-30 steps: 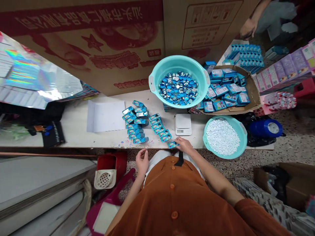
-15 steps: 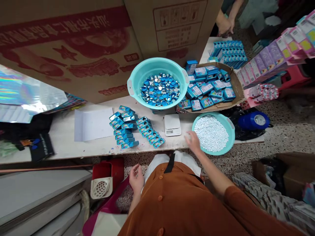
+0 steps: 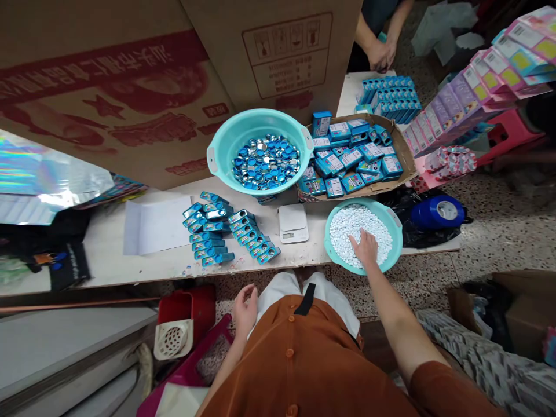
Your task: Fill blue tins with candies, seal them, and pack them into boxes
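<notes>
My right hand [image 3: 366, 248] reaches down to the white pellets [image 3: 343, 226] in a turquoise tub [image 3: 396, 255], its thumb and fingers apart at their surface. I see nothing held in it. Beside my lap, below the table edge, my left hand [image 3: 245, 308] hangs with loosely bent, parted fingers and nothing in them. Left of the tub lies a small white scale [image 3: 292, 217] with a display. Small blue tins [image 3: 252, 234] stand in rows farther left, several with a dark round hole on top. Behind them, a larger turquoise basin [image 3: 237, 130] holds blue and silver caps [image 3: 267, 163].
A cut-down cardboard tray [image 3: 406, 153] holds blue boxes [image 3: 347, 156]. Tall cartons [image 3: 278, 52] stand along the back. Another person's clasped hands [image 3: 381, 55] are near stacked blue packs [image 3: 393, 97]. A blue roll [image 3: 434, 212] and white paper [image 3: 158, 225] lie at the sides.
My right hand has moved right, from beside the scale to the pellets in the tub. My left hand stays by my lap. The whole view has shifted slightly.
</notes>
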Demonstrator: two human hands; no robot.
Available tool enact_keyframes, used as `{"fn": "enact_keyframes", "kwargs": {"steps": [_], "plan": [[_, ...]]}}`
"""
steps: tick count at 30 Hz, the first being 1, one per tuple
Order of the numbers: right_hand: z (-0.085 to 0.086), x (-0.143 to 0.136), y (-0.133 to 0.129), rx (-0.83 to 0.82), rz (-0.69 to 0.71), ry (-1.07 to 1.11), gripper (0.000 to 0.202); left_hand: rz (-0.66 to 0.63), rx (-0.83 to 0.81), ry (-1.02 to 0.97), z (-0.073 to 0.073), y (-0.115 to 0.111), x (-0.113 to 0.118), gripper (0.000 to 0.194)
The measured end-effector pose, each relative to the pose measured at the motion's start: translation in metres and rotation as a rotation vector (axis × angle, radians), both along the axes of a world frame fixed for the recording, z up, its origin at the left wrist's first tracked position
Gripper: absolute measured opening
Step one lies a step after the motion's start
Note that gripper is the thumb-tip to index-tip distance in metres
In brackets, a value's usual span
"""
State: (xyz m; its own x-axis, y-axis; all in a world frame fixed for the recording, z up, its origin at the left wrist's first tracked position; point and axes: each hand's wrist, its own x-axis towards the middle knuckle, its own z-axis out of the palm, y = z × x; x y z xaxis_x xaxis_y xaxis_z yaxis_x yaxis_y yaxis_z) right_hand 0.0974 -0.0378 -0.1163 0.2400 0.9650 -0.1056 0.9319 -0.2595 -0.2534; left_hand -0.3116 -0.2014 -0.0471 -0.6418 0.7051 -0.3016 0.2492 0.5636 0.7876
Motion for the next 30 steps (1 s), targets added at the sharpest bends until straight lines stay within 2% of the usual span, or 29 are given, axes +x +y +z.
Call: {"fn": "enact_keyframes", "kwargs": {"steps": [4, 7, 9, 11, 14, 17, 19, 21, 24, 27, 30], "plan": [[-0.003, -0.001, 0.017, 0.021, -0.142, 0.065, 0.062, -0.185, 0.009, 0.064, 0.006, 0.021, -0.005, 0.039], [0.000, -0.005, 0.017, -0.025, -0.207, 0.096, 0.061, -0.377, 0.075, 0.154, 0.013, 0.050, -0.005, 0.032], [0.005, -0.009, 0.010, -0.078, -0.196, 0.117, 0.064, -0.523, 0.144, 0.169, 0.018, 0.075, 0.004, 0.027], [0.010, -0.013, 0.002, -0.105, -0.136, 0.121, 0.070, -0.653, 0.221, 0.151, 0.024, 0.103, 0.021, 0.022], [0.015, -0.016, -0.007, -0.080, -0.055, 0.094, 0.075, -0.825, 0.327, 0.108, 0.038, 0.152, 0.060, 0.020], [0.012, -0.014, -0.003, -0.023, -0.049, 0.065, 0.069, -0.960, 0.421, 0.109, 0.052, 0.209, 0.107, 0.023], [0.007, -0.010, 0.003, 0.026, -0.050, 0.058, 0.063, -1.011, 0.479, 0.147, 0.057, 0.250, 0.139, 0.024], [0.003, -0.005, 0.010, 0.068, -0.041, 0.067, 0.057, -1.035, 0.520, 0.211, 0.052, 0.293, 0.169, 0.024], [-0.003, 0.001, 0.017, 0.100, -0.039, 0.089, 0.051, -1.025, 0.475, 0.350, 0.029, 0.352, 0.203, 0.024], [-0.006, 0.005, 0.019, 0.101, -0.050, 0.124, 0.048, -1.013, 0.324, 0.502, 0.000, 0.400, 0.223, 0.031], [-0.006, 0.011, 0.020, 0.048, -0.066, 0.211, 0.047, -1.091, 0.169, 0.679, -0.022, 0.435, 0.234, 0.043]]}}
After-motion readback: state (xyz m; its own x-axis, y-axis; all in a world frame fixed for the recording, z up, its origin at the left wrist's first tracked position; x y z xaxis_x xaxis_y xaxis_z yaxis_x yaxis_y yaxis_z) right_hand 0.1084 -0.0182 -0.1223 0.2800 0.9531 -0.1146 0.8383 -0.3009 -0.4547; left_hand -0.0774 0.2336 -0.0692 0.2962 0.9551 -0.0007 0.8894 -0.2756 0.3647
